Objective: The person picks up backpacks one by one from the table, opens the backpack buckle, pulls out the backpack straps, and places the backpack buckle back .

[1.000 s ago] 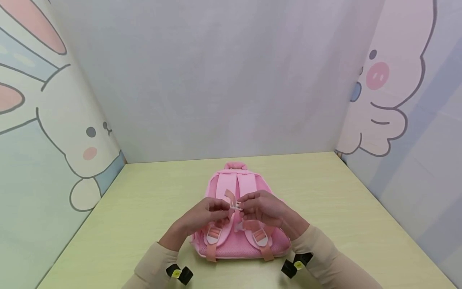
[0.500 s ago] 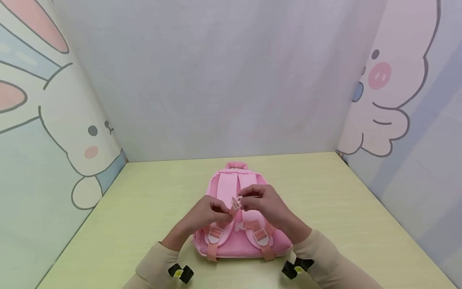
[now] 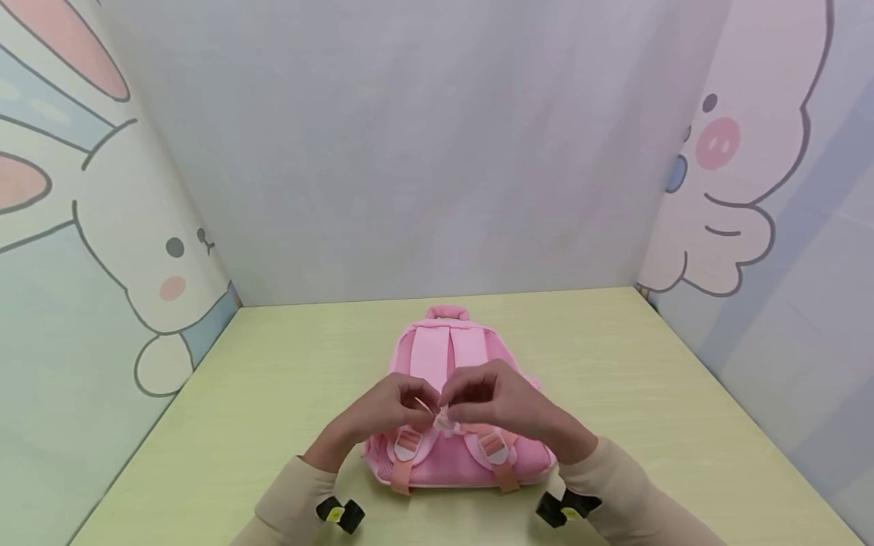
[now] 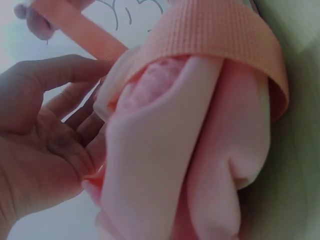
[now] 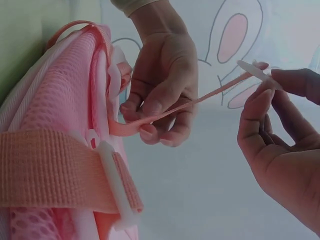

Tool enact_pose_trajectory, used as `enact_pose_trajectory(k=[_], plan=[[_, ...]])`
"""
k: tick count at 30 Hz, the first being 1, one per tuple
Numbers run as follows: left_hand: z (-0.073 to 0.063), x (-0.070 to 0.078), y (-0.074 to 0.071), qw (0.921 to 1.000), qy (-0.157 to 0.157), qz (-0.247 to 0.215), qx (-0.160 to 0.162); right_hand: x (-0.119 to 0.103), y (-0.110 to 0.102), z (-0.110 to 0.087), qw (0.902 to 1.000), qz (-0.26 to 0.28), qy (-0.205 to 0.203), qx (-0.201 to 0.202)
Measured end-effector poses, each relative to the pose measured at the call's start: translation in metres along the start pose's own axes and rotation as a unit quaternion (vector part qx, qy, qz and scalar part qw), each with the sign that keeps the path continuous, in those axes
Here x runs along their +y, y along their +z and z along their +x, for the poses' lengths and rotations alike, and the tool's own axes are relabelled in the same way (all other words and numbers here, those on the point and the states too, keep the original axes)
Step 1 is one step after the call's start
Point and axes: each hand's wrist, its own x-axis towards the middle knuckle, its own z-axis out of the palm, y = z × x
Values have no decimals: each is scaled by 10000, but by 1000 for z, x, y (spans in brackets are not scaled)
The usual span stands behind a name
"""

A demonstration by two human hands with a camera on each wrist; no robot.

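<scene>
A pink backpack [image 3: 430,353] lies with its shoulder straps facing up, partly hidden under both hands. My left hand [image 3: 385,409] pinches an orange webbing strap [image 5: 190,103] between thumb and fingers, clearest in the right wrist view. At the strap's far end, my right hand [image 3: 501,402] holds a white plastic buckle [image 5: 255,72] between thumb and fingertips. The webbing runs taut between the two hands, off the backpack. In the left wrist view, the strap [image 4: 82,32] slants up to the right hand's fingers. Below the fingertips, pale plastic [image 3: 444,421] shows in the head view.
White adjusters with orange webbing, left adjuster [image 3: 407,446] and right adjuster [image 3: 493,447], sit on the lower shoulder straps. A carry handle [image 3: 447,312] tops the bag. The pale yellow table [image 3: 287,364] meets a grey back wall [image 3: 437,189] and cartoon-printed side walls.
The right hand first rose slightly, then came down and leftward until its fingertips met the left hand's. The white buckle, visible between the hands before, is now mostly covered in the head view.
</scene>
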Motion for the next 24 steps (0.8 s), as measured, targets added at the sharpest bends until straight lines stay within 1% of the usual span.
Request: enact_pose_trajectory(k=[1,2,3,4,6,8,9,11,13,14,16,17,18,20,22,23,24], plan=[[0,0,0,10000,22,66,-62,-1,2,0,9990,-235,-247,-274],[0,0,0,9998,40,132,-106,-1,5,-1,9960,-539,-470,-529],[0,0,0,9997,57,188,-123,-3,8,-1,9905,-890,-682,-789],[0,0,0,9996,66,259,-116,-4,12,-2,9821,-1295,-877,-1051],[-1,0,0,9994,66,342,-56,-5,21,-3,9579,-2133,-1164,-1530],[-1,1,1,9993,30,361,20,-8,31,-5,9292,-2856,-1287,-1961],[-1,1,1,9993,1,370,69,-8,36,-5,9150,-3139,-1333,-2154],[-1,2,2,9989,-54,417,189,-7,46,-7,8908,-3567,-1350,-2471],[-1,4,2,9982,-99,498,322,-6,55,-9,8713,-3900,-1310,-2676],[-1,4,2,9976,-115,552,390,-4,58,-9,8635,-4043,-1254,-2742],[-1,5,2,9969,-129,612,480,-1,64,-10,8516,-4267,-1091,-2843],[-1,5,2,9966,-132,634,506,0,65,-11,8461,-4383,-998,-2865],[-1,6,2,9966,-130,630,518,2,66,-11,8434,-4450,-884,-2877],[-1,5,2,9968,-121,610,511,4,66,-12,8409,-4514,-741,-2891],[-1,5,2,9970,-91,578,510,4,62,-11,8484,-4428,-736,-2807],[-1,5,2,9969,-70,571,541,4,59,-11,8552,-4346,-767,-2719],[-1,5,2,9965,-33,581,600,3,55,-10,8644,-4224,-813,-2602]])
